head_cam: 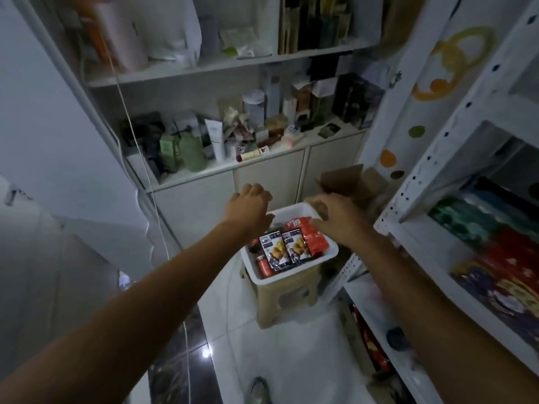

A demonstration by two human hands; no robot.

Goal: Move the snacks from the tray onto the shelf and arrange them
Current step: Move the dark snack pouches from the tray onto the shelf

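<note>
Both left hand point(248, 209) and right hand point(338, 221) hover above tray point(303, 266) (snack-filled).

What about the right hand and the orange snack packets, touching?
Cannot tell. Head view: the right hand overlaps the orange snack packets, but blur hides any contact or gap.

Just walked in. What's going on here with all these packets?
A person is restocking snacks. Both arms reach down toward a white tray sitting on a beige stool. The tray is still full: black-and-yellow packets in front, red packets behind. The left hand is over the tray's far left corner and the right hand is above the red packets. Neither clearly holds anything yet. The white shelf to the right already carries colourful packs.
</note>
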